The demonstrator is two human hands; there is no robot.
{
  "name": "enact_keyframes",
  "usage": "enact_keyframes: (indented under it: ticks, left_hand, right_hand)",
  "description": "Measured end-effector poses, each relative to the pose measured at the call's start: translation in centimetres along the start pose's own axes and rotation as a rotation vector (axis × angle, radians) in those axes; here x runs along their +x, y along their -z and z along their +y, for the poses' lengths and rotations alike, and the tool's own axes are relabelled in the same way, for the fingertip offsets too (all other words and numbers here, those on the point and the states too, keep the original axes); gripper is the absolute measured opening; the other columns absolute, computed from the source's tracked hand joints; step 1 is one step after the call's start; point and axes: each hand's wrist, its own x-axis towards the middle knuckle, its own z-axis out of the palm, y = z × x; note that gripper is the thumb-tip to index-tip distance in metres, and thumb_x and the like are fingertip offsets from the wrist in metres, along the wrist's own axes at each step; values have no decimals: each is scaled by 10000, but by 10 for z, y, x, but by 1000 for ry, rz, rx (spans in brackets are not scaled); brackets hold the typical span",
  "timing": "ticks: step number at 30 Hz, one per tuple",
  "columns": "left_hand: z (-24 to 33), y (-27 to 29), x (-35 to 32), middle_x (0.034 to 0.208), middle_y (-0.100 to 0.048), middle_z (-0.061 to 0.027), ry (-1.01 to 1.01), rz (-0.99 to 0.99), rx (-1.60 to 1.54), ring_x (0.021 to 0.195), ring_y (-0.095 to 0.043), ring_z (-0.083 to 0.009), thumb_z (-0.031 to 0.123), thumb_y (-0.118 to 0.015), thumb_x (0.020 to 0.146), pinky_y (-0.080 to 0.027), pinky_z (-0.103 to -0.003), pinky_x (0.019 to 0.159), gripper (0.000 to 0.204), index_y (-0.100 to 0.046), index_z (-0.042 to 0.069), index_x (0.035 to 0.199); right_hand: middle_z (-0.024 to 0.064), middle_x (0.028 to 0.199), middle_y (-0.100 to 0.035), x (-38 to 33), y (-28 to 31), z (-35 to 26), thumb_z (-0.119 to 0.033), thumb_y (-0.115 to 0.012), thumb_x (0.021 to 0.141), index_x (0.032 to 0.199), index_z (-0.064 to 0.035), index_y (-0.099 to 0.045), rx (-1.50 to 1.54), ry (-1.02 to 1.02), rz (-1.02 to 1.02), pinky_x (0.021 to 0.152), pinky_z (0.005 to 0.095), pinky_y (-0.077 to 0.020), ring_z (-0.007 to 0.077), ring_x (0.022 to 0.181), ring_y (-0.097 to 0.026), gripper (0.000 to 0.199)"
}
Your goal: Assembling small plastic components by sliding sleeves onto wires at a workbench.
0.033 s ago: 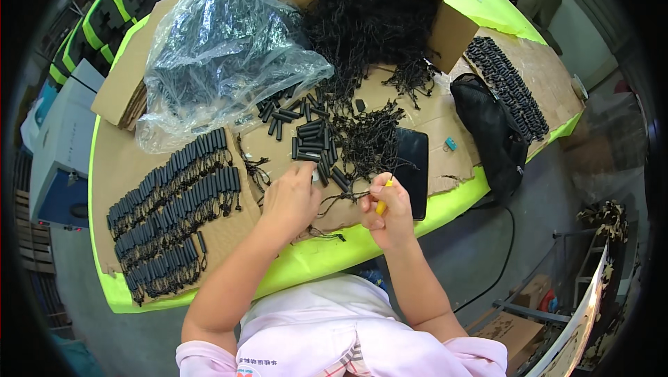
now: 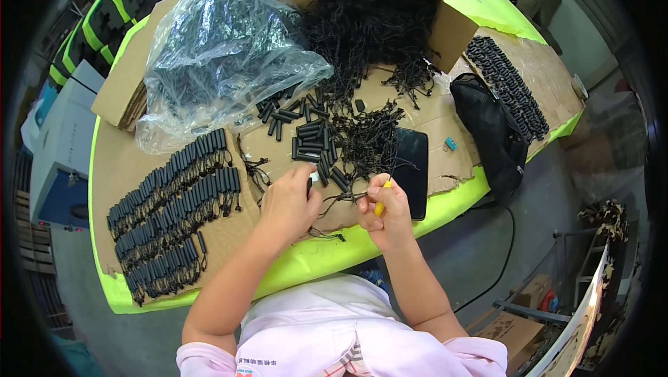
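Observation:
My left hand [image 2: 289,199] rests on the cardboard sheet and pinches a small black tube [image 2: 309,183] at its fingertips. My right hand [image 2: 386,213] is closed around a short yellow tool [image 2: 379,205]. A thin black cord [image 2: 341,198] runs between the two hands. Just beyond them lie loose black tubes [image 2: 309,142] and a tangle of black cords [image 2: 365,137]. To my left, several rows of black tubes with cords [image 2: 167,210] are laid out on the cardboard.
A yellow-green table [image 2: 306,260] carries an open cardboard box of cords [image 2: 445,29], a clear plastic bag of black parts [image 2: 223,50], a black tablet [image 2: 412,168], a black bag [image 2: 490,133] and more rows of tubes [image 2: 508,88].

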Motion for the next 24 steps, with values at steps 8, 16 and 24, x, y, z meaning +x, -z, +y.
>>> enact_keyframes:
  ticks: [8, 16, 24]
  left_hand:
    - [14, 26, -35, 721, -529, 4, 537, -42, -1398, 568, -499, -52, 49, -573, 815, -460, -199, 486, 221, -549, 25, 1033]
    - [24, 28, -51, 720, -525, -10, 527, 96, -1579, 577, -506, -67, 68, -599, 823, -465, -208, 495, 245, -506, 13, 1042]
    - [27, 25, -56, 767, -530, -28, 407, 233, -1454, 613, -504, -63, 72, -604, 826, -474, -209, 521, 253, -509, 4, 1050]
  right_hand:
    - [138, 840, -637, -18, -13, 7, -63, -463, 836, 1049, -30, -555, 66, -172, -286, 358, 187, -257, 57, 371, -319, 234]
    - [118, 756, -640, -34, -36, 30, 19, -628, 738, 969, 18, -567, -1250, 940, -218, 450, 269, -446, 163, 531, -589, 239]
    - [78, 601, -557, -35, -43, 28, 35, -667, 672, 881, -23, -569, -1505, 1210, -200, 403, 292, -408, 202, 449, -533, 237]
